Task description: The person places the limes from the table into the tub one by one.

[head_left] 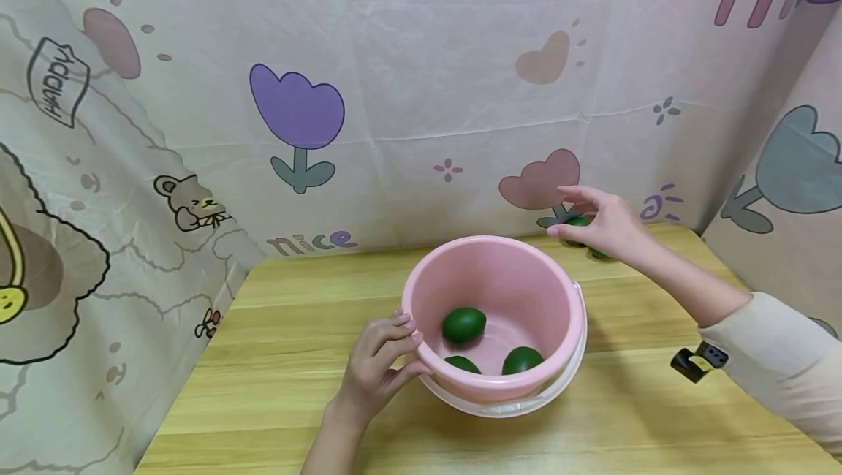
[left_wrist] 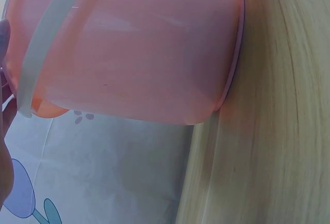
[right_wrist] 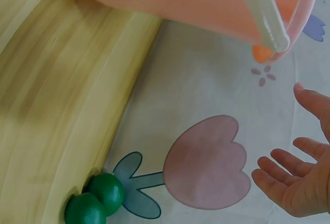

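A pink bucket with a white handle stands upright on the wooden table. Inside it lie three smooth, dark green, oval fruits, one towards the left and another close to the near wall. My left hand holds the bucket's rim on the left side, fingers over the edge and thumb lower down. My right hand is in the air beyond the bucket's right side, fingers spread and nothing between them. Two more green fruits lie together at the table's back edge, partly covered by that hand in the head view.
The wooden table ends against a hanging cloth printed with flowers and hearts. More printed cloth encloses the left and right sides. A small black device is strapped at the right wrist.
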Demonstrator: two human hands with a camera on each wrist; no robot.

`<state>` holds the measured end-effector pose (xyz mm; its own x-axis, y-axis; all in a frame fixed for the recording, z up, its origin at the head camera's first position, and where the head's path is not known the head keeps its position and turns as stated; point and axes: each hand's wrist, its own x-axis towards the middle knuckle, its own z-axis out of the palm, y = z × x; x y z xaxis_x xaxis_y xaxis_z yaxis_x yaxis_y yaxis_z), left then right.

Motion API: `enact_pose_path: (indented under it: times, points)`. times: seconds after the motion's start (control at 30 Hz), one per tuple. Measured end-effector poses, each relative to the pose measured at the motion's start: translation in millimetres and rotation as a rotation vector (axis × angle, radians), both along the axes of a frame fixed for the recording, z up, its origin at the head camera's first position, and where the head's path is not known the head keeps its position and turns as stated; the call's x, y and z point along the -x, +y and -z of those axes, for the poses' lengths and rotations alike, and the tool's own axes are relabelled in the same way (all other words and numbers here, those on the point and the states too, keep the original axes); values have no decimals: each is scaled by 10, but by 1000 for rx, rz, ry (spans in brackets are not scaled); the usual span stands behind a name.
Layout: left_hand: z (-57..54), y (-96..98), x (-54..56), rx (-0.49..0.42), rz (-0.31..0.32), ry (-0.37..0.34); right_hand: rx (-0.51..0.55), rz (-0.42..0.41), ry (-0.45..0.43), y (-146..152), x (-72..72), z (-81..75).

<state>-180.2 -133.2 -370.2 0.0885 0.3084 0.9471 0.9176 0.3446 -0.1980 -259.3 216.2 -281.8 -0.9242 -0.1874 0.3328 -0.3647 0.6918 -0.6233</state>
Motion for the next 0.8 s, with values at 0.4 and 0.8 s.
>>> enact_pose_path:
  times: [0.4, 0.8]
  points:
    - [1, -4, -6, 5, -4, -3, -30, 71, 23, 117, 136, 95]
    - [2, -3, -3, 5, 0, -3, -57, 127, 22, 236, 232, 181]
